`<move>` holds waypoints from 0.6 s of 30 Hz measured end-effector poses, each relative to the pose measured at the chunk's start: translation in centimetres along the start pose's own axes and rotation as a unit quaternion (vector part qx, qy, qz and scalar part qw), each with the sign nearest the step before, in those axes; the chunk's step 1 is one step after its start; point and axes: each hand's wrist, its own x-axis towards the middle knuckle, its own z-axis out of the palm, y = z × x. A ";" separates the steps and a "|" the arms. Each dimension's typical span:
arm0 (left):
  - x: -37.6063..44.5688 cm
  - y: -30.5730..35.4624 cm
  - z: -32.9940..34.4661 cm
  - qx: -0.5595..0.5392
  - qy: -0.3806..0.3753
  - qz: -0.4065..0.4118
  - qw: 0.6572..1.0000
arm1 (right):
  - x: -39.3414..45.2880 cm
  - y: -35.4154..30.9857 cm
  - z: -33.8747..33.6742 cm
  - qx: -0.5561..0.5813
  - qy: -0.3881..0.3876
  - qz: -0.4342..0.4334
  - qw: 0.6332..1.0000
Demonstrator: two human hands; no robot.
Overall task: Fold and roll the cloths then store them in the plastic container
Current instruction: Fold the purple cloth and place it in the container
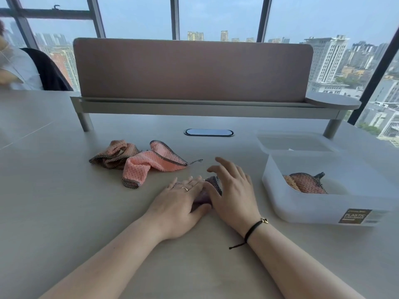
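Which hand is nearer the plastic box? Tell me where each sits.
Right. The right hand lies just left of the plastic box; the left hand is farther left, pressing the purple cloth.

High-rise office, desk (pixel 64 212) with divider screen (pixel 192 70), city skyline through windows (pixel 216 16)

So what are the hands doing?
Left hand: open, pressing flat on the purple cloth.
Right hand: open, fingers spread over that cloth.

I see a pale desk (pixel 64 212), a brown divider panel (pixel 192 70) on a grey shelf (pixel 205 108) at the far side, and an oval cable port (pixel 209 132). Behind are tall windows (pixel 216 16), hazy daylight, city towers. A dark chair (pixel 49 70) sits far left.
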 end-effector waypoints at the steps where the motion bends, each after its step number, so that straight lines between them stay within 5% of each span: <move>1: 0.0 -0.1 0.0 -0.007 -0.005 0.002 1.000 | -0.1 -0.2 -0.2 -0.011 -0.022 -0.048 0.999; 3: 0.1 -0.2 -0.1 -0.022 -0.013 0.003 1.000 | -0.5 -0.5 -0.4 -0.013 -0.118 -0.095 0.988; 6: 0.2 -0.2 -0.3 -0.047 -0.028 0.003 0.999 | -0.6 -0.1 -0.5 -0.010 -0.242 -0.057 0.968; 18: 0.4 0.1 -0.5 -0.100 0.004 -0.031 0.995 | -0.6 0.4 -1.4 -0.007 -0.265 -0.013 0.964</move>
